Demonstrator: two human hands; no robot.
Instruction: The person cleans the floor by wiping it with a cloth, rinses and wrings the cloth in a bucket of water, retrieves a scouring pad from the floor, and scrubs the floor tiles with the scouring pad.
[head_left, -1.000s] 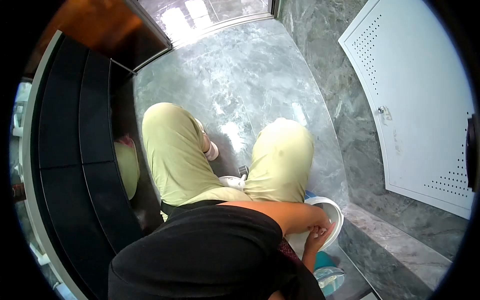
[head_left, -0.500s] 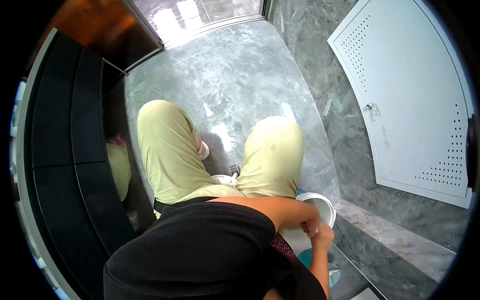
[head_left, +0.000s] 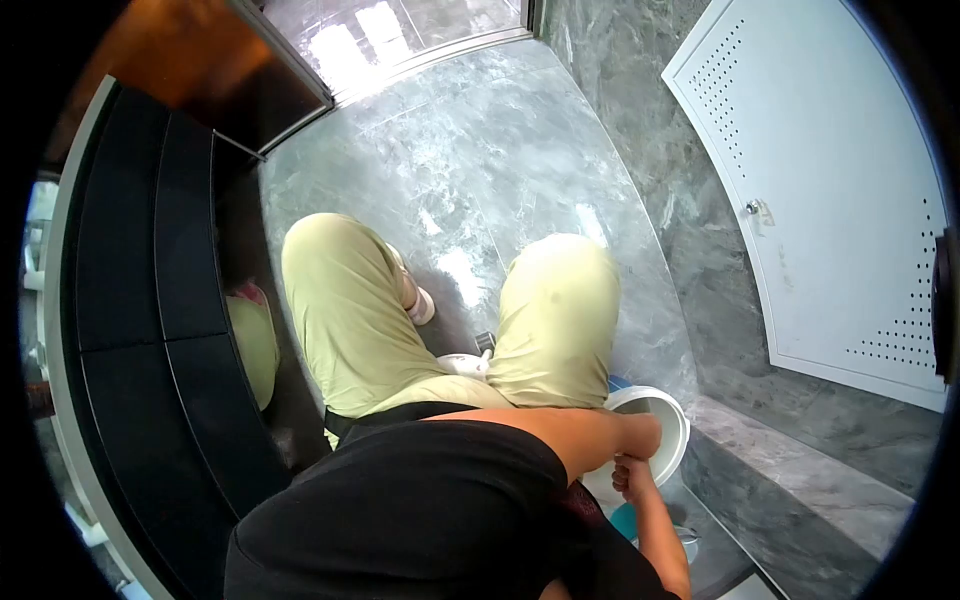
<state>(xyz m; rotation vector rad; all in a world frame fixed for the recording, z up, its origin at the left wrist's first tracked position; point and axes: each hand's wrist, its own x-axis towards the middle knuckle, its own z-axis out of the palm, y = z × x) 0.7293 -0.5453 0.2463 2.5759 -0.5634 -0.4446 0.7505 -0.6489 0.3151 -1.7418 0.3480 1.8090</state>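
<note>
A white bucket [head_left: 678, 425] stands on the floor beside my right leg. Above its opening my left hand [head_left: 642, 433] is bent downward at the wrist, and its fingers are hidden. Just below it, near the bucket's close side, my right hand [head_left: 631, 478] is curled into a fist. Whatever the fist holds, if anything, is too small or too covered to make out. My two hands are very near each other; I cannot tell whether they touch. The bucket's contents are mostly covered by my hands and arm.
A teal container [head_left: 625, 520] and a clear one [head_left: 687, 540] sit behind the bucket. Black panels [head_left: 120, 250] line the left, and a grey marble wall with a white perforated door [head_left: 840, 180] stands right. Grey tile floor [head_left: 450, 170] lies ahead, towards a glass door.
My left hand has turned down over the bucket, and my right hand has moved to just below it. The whole view has shifted slightly.
</note>
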